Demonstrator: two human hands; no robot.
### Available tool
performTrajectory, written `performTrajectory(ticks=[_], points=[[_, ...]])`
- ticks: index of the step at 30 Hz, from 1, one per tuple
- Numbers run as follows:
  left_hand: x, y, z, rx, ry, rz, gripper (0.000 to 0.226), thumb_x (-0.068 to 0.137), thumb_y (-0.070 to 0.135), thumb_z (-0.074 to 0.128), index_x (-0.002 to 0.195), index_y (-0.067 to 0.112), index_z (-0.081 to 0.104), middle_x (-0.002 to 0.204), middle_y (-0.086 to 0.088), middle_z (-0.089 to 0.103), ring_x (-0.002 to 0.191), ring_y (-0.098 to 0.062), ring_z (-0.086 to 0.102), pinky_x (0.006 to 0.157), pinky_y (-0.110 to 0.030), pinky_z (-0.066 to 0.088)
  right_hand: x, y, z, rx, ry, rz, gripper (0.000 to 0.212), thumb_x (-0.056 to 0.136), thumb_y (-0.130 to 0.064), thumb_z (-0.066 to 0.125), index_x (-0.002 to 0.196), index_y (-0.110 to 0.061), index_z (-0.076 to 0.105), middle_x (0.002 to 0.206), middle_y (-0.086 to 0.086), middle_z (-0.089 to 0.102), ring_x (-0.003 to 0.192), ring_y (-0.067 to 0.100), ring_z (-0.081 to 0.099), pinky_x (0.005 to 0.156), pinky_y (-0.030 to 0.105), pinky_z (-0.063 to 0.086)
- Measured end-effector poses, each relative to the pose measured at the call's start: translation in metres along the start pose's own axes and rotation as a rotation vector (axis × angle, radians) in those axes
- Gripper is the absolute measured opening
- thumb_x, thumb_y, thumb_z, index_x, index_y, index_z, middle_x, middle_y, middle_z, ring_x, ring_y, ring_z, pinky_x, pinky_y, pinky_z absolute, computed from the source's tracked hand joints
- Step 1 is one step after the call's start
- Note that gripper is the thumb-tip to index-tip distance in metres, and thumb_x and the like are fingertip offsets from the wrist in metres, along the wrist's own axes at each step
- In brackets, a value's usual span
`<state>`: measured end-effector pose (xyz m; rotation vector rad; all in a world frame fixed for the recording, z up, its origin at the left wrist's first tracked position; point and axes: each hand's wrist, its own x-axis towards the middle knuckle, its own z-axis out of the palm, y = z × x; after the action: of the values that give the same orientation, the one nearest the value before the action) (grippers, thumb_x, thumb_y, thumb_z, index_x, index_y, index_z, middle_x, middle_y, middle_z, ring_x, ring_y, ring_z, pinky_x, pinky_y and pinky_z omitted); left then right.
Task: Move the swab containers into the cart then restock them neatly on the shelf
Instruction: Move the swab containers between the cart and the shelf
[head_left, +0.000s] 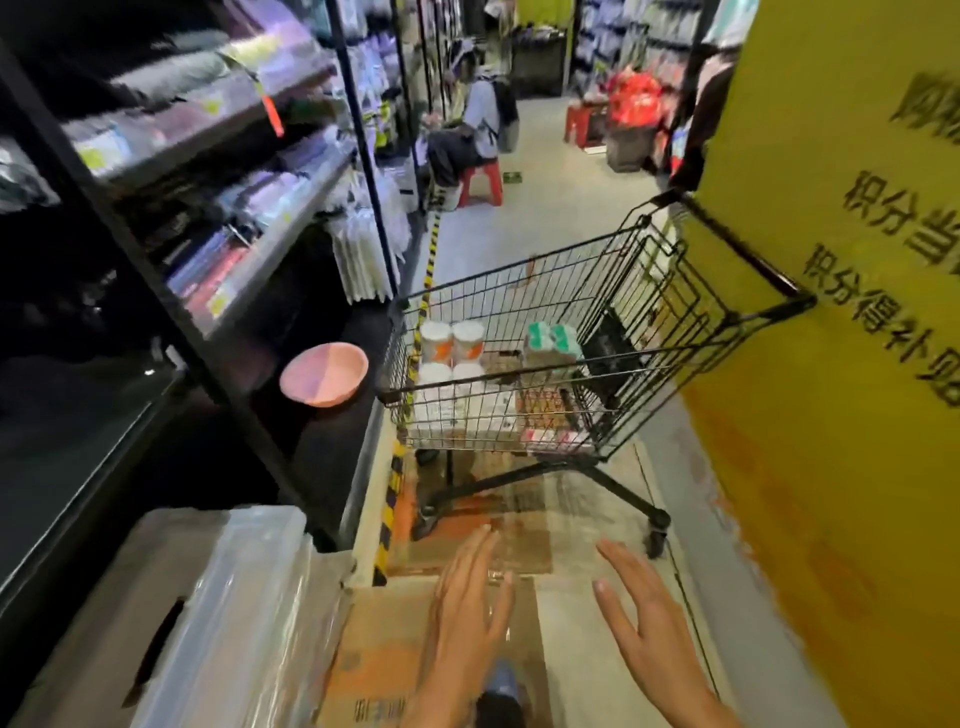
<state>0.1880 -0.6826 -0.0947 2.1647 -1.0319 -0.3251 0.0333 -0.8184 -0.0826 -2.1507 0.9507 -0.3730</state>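
Shop aisle floor, two bare hands held over cardboard.
Left hand (467, 618) and right hand (644, 634) are spread, holding nothing, nearer than the cart (613, 415); swab containers (452, 343) stand inside the cart, shelf (249, 270) left of it.

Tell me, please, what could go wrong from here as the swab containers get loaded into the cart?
1. The swab containers stand upright and stacked in the cart; a nudge may topple them.
2. Flattened cardboard lies underfoot beneath both open hands, left and right, so slipping seems possible.
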Motion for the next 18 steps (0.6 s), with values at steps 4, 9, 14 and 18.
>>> performTrajectory(ticks=[4, 9, 14, 18], points=[[0.093, 0.016, -0.001, -0.076, -0.020, 0.101, 0.044, 0.097, 0.043, 0.039, 0.138, 0.043, 0.021, 0.148, 0.026, 0.020, 0.139, 0.007, 0.019, 0.115, -0.018, 0.014, 0.073, -0.006, -0.018, 0.068, 0.108, -0.013, 0.047, 0.091, -0.046, 0.045, 0.137, -0.038, 0.041, 0.143, -0.022, 0.037, 0.136, -0.005, 0.027, 0.114, 0.019, 0.017], [0.193, 0.039, -0.010, -0.131, -0.074, 0.171, 0.051, 0.095, 0.044, 0.040, 0.144, 0.032, 0.031, 0.148, 0.021, 0.026, 0.138, 0.004, 0.022, 0.117, -0.028, 0.021, 0.157, -0.020, -0.037, 0.130, 0.212, -0.021, 0.046, 0.087, -0.053, 0.045, 0.132, -0.046, 0.037, 0.138, -0.033, 0.032, 0.127, -0.028, 0.015, 0.106, 0.004, 0.012], [0.255, 0.038, -0.004, -0.148, -0.159, 0.127, 0.057, 0.094, 0.049, 0.038, 0.147, 0.034, 0.026, 0.151, 0.023, 0.020, 0.139, 0.005, 0.016, 0.116, -0.023, 0.015, 0.216, -0.015, -0.042, 0.160, 0.225, 0.046, 0.049, 0.088, -0.053, 0.046, 0.136, -0.047, 0.035, 0.142, -0.031, 0.031, 0.133, -0.019, 0.018, 0.111, 0.012, 0.014], [0.312, 0.033, 0.012, -0.138, -0.170, 0.082, 0.055, 0.097, 0.039, 0.046, 0.147, 0.031, 0.027, 0.151, 0.018, 0.022, 0.139, 0.001, 0.019, 0.114, -0.022, 0.015, 0.270, -0.001, -0.048, 0.190, 0.252, 0.099, 0.053, 0.086, -0.054, 0.045, 0.137, -0.039, 0.040, 0.145, -0.022, 0.036, 0.137, -0.004, 0.028, 0.113, 0.024, 0.022]])
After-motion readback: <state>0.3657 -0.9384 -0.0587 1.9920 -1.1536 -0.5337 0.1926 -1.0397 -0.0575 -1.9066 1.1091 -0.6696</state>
